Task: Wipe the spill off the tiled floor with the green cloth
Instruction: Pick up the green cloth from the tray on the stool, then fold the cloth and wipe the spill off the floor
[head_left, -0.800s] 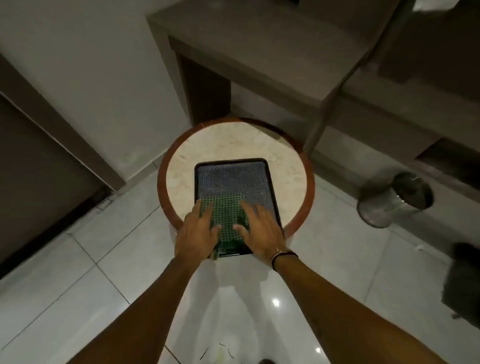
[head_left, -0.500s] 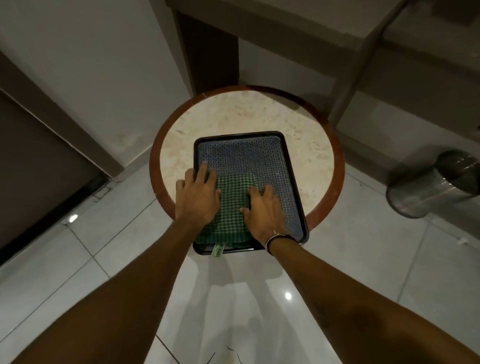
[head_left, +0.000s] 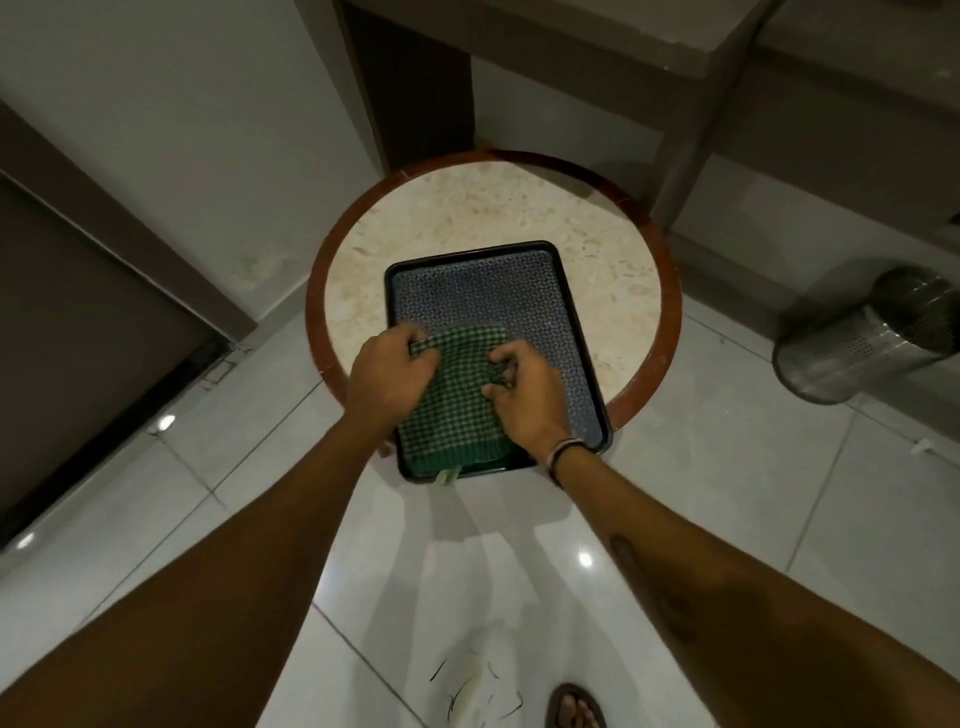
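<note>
A folded green checked cloth (head_left: 454, 410) lies on the near half of a black patterned tray (head_left: 483, 288), which sits on a round stone-topped table (head_left: 467, 218). My left hand (head_left: 389, 376) pinches the cloth's far left corner. My right hand (head_left: 524, 397) has its fingers curled into the cloth's right edge. The cloth bunches between both hands. On the white tiled floor near my foot lies a spill (head_left: 470, 693): a pale smear with thin dark strands.
A perforated metal bin (head_left: 862, 340) lies on the floor at the right. A dark counter with a post (head_left: 680, 130) rises behind the table. A dark door (head_left: 78, 332) is at the left. My sandalled foot (head_left: 574, 709) shows at the bottom edge.
Both hands lay flat on the cloth before; now their fingers have curled and gripped it, bunching the fabric. The view has tilted down, showing the spill and my foot.
</note>
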